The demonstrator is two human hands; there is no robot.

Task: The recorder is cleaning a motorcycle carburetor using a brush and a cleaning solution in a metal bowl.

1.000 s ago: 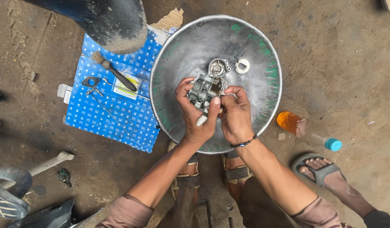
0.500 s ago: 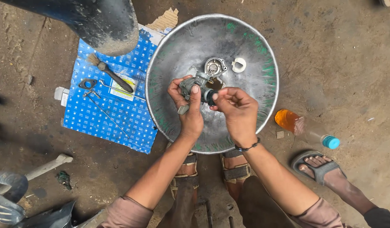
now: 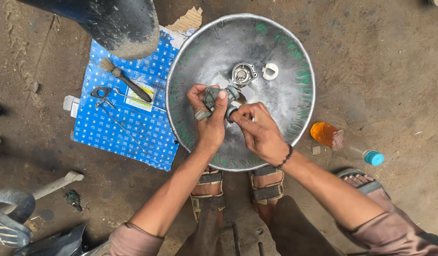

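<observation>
Your left hand (image 3: 210, 124) is clamped around a small grey metal engine part (image 3: 218, 97), thumb and fingers wrapped over its body so that only its top and one end show. Your right hand (image 3: 260, 130) meets it from the other side, fingertips pinched together on the dark round end of the same part, so both hands are closed on it at once. The part sits above the middle of a wide, shallow metal basin (image 3: 295, 61) that rests on the dirt floor; you hold it lifted off the basin's surface, how far I cannot tell.

In the basin, just beyond your hands, lies a round metal cover (image 3: 243, 74) with a hollow centre, and beside it to the right a small white plastic ring piece (image 3: 270, 71). The two are near each other but not touching.

To the left of the basin a blue patterned sheet (image 3: 133, 128) is spread on the floor, its edge tucked under the basin's rim. On it lie a brush with a dark handle (image 3: 126, 83), a small pair of pliers (image 3: 101, 94) and a thin wire rod (image 3: 126, 130). A black tyre (image 3: 114, 21) covers the sheet's upper corner.

To the right of the basin a plastic bottle (image 3: 344, 142) with orange liquid and a blue cap lies on its side, well apart from your hands. Your sandalled feet (image 3: 238, 187) stand at the basin's near rim.
</observation>
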